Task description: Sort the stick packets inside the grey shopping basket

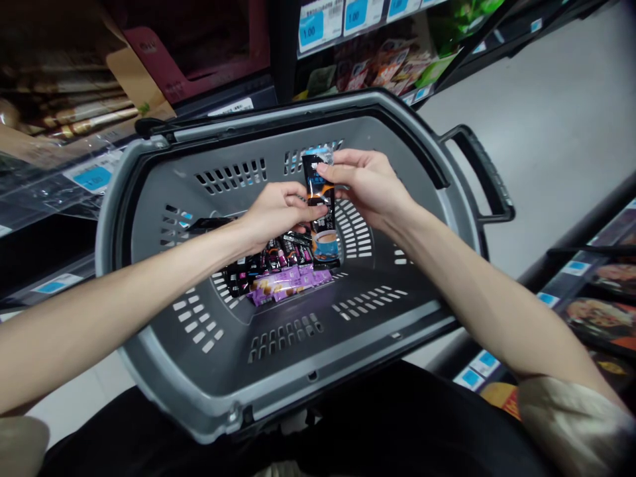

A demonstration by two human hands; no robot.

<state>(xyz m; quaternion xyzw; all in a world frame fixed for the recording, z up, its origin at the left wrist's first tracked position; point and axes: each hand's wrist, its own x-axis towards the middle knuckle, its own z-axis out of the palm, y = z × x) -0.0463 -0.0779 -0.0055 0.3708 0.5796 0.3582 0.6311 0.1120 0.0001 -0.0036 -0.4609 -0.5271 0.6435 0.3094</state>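
Both hands grip one black-and-blue coffee sachet [322,232] with a cup printed near its lower end. It hangs upright over the grey shopping basket [209,371]. My left hand [278,209] pinches the sachet's left side around its middle, thumb across the front. Higher up, my right hand [370,182] holds its top right edge between thumb and fingers. Beneath my left hand, in the basket, lie several black sachets with pink marks [271,258] and purple snack packets [288,283]. My left hand and forearm hide part of that pile.
A black folding handle [489,172] sticks out from the basket's right end. Shelves with blue price tags [313,30] and bagged snacks [387,63] stand beyond it. Packed goods in boxes [84,99] fill the upper left. Another shelf [591,285] runs along the right.
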